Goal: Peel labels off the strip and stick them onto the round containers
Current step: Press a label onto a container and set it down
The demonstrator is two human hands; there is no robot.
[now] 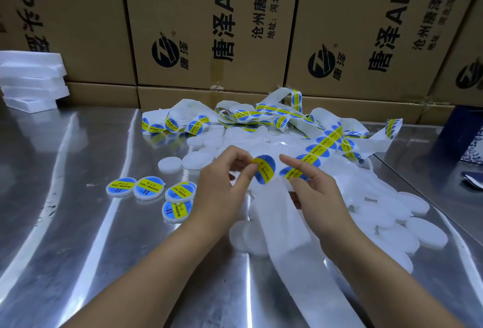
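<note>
Head view: the left hand (222, 186) pinches a peeled label (265, 171) by its edge, evidently to leave the adhesive untouched, while the right hand (316, 189) grips the strip (277, 212) just beside it. Bare round containers (423, 231) lie heaped under and right of the strip. The labelled containers (149, 188) sit apart at left, apparently finished.

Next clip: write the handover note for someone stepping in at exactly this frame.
Left hand pinches a peeled soldering paste label by its edge.
Right hand holds the label strip beside the next label, index finger extended.
Done: a few labelled containers lie on the metal table, left of the hands.
Left: stick the held label onto a container. Many unlabelled white containers lie under and right of the hands, and the strip still carries many labels.
</note>
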